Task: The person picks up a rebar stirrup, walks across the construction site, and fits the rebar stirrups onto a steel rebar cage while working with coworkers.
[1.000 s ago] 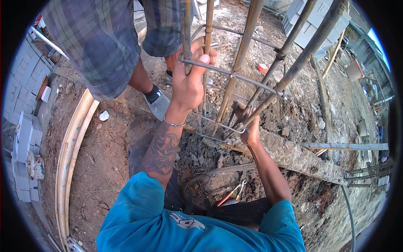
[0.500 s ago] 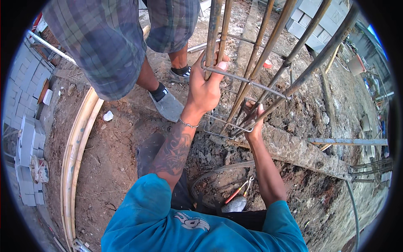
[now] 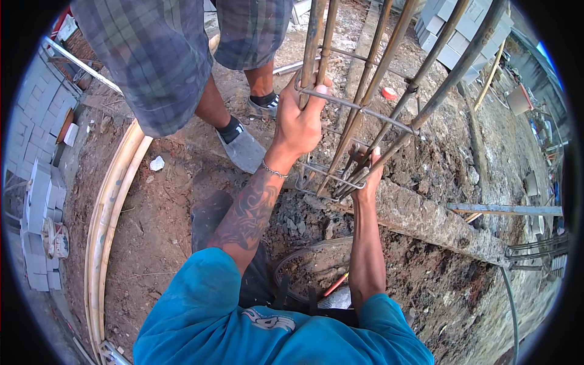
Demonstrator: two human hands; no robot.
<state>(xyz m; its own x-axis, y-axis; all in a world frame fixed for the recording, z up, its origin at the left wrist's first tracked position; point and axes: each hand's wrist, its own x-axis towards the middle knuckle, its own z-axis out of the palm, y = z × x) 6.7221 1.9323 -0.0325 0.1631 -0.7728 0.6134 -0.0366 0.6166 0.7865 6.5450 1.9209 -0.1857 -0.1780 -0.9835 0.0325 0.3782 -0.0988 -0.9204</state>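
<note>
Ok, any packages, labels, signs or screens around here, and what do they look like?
Round can: far left among grey blocks, pale with reddish label markings.
Shirt print: bottom centre, white graphic on blue shirt.
Red cap: on dirt behind the rebar cage, small, round.
No signs or screens.

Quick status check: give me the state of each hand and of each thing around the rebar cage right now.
left hand: closed around a vertical bar and a stirrup.
right hand: gripping a tool at the lower tie.
rebar cage: upright, leaning, foot in the dug pit.
tool: held against a bar, handles together.
concrete beam: lying across the soil.
pencil: lying loose on the ground.
</note>
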